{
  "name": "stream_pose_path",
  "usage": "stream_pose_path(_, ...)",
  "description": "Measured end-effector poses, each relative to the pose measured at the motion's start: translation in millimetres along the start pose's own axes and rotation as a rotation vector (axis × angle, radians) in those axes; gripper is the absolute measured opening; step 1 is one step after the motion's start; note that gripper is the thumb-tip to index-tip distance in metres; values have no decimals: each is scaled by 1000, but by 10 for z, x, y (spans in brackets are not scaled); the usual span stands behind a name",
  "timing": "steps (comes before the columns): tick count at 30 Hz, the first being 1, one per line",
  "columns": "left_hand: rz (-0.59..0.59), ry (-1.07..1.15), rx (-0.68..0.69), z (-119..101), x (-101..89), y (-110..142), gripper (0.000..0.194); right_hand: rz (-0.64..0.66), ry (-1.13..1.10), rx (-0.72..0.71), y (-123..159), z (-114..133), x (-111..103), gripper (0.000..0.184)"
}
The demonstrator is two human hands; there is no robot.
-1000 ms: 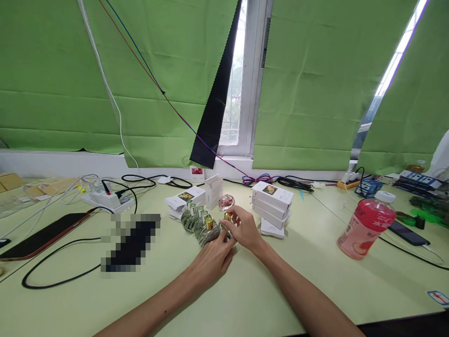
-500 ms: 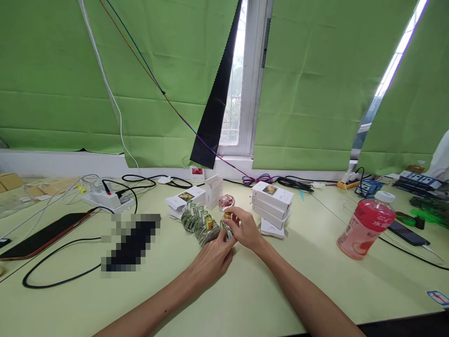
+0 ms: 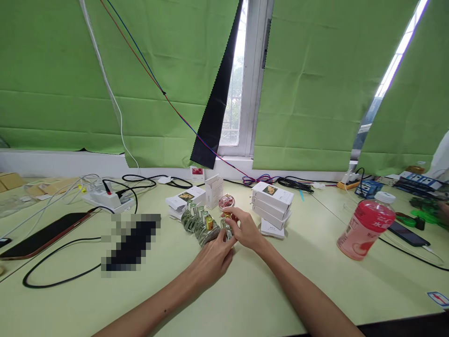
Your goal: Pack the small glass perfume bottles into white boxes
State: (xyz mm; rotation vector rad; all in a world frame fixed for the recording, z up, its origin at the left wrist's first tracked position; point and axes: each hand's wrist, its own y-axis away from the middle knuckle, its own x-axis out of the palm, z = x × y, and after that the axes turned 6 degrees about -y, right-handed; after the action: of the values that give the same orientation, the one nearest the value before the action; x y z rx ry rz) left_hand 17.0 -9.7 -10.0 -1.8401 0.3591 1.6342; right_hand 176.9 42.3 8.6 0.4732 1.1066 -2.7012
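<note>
Several small green glass bottles with silver and gold caps stand in a row on the pale green table. My left hand and my right hand meet at the row's near end, both pinched on a small bottle with a gold cap. A round pink bottle stands just behind them. A stack of white boxes sits to the right of my right hand. An open white box and flat white boxes lie behind the row.
A pink drink bottle stands at the right, with a phone and cable beyond it. At the left lie a dark tablet, a power strip and black cables. Green curtains cover the window behind.
My right hand's fingers have shifted slightly over the gold cap; otherwise both hands stay in the same place.
</note>
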Motion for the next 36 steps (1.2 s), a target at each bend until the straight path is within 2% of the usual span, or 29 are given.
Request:
stream_pose_path(13,9,34,-4,17,-2,18,26,-57,-5,100,-24,6,-10,12)
stream_pose_path(25,-8,34,11,36,24,14,28,-186,16,146,-33,-3,27,31)
stream_pose_path(32,7,40,4,14,5,2,28,-149,-52,153,0,11,31,20)
stream_pose_path(36,35,35,-7,-5,-33,-12,31,-111,-145,178,3,-6,30,30)
